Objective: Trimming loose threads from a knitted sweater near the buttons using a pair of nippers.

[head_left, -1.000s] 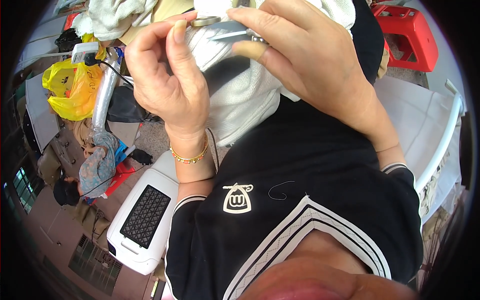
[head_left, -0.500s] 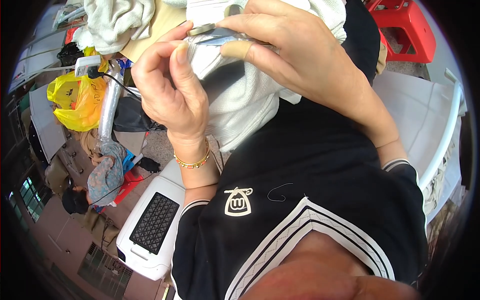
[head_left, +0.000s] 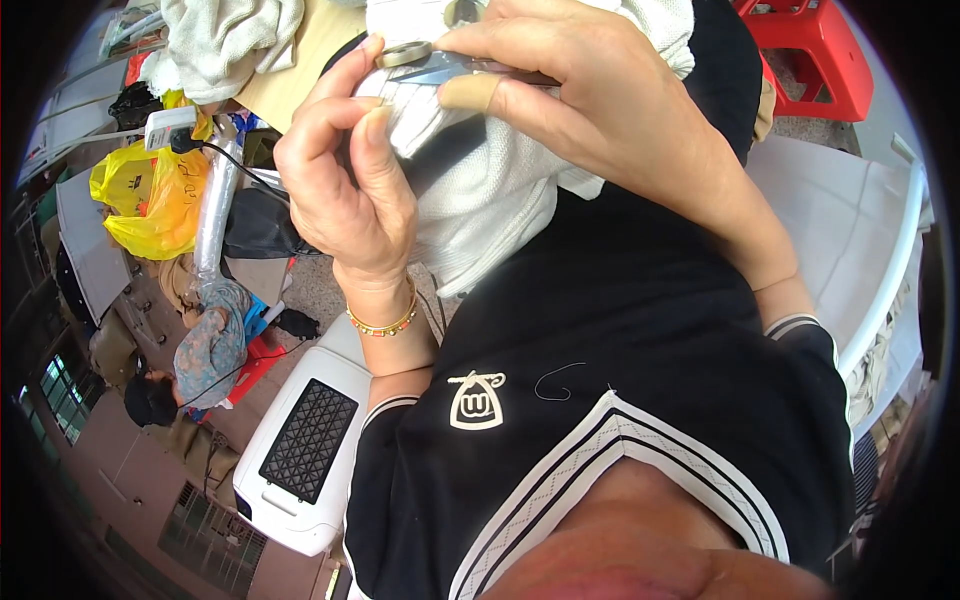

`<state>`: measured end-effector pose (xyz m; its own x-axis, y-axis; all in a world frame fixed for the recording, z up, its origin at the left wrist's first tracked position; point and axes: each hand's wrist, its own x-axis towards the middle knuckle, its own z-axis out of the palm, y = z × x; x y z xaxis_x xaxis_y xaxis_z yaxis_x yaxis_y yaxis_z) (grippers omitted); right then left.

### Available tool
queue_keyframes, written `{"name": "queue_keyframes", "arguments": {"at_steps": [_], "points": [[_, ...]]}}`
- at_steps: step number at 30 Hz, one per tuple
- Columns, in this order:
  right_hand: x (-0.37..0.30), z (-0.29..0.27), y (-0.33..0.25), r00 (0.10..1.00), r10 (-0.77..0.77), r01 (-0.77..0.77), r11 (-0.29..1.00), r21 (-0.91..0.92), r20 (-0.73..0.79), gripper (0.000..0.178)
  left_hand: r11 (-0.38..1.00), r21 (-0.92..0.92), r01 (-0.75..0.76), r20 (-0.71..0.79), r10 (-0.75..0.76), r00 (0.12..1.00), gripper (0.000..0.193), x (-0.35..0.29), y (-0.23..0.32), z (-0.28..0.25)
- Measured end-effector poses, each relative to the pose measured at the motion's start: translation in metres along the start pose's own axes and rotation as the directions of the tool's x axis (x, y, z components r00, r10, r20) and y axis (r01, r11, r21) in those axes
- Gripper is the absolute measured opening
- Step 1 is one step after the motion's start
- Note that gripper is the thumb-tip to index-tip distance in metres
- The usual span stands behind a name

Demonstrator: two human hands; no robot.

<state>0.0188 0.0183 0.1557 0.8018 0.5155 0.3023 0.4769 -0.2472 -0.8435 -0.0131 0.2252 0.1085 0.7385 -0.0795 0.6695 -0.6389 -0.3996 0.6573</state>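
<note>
My right hand point(head_left: 600, 85) grips a pair of metal scissors point(head_left: 440, 72) over the white knitted fabric point(head_left: 485, 210) on my lap. A tan cover wraps one of its fingertips. Silver blade metal shows between its fingers, and a round metal loop point(head_left: 404, 54) lies beside it. My left hand point(head_left: 345, 180), with a beaded bracelet at the wrist, is closed in a pinch by the left end of the scissors. One of its fingertips reaches the loop. What the pinch holds, perhaps thread or fabric, is too small to make out.
More pale knitwear point(head_left: 228, 45) lies on the wooden tabletop point(head_left: 325, 35). A yellow plastic bag point(head_left: 150, 200) and a white case with a black grille point(head_left: 305, 445) are at left. A red stool point(head_left: 815, 60) stands at far right. Another person point(head_left: 210, 335) sits at left.
My left hand has shifted slightly right and down, its fingertips a little farther from the blades. The scissors have turned slightly, showing more of the loop. My right hand stays nearly in place.
</note>
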Motion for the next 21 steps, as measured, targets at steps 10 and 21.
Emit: {"name": "queue_keyframes", "arguments": {"at_steps": [10,21], "points": [[0.003,0.017,0.024,0.865,-0.492,0.397,0.793,-0.463,-0.100,0.017,1.000,0.029,0.003,0.000,-0.003,1.000,0.023,-0.002,0.002,-0.002],[-0.020,0.016,0.026,0.976,-0.219,0.206,0.920,-0.334,-0.003,0.041,0.742,-0.110,0.661,0.079,-0.657,0.750,0.030,0.001,0.043,-0.029]]}}
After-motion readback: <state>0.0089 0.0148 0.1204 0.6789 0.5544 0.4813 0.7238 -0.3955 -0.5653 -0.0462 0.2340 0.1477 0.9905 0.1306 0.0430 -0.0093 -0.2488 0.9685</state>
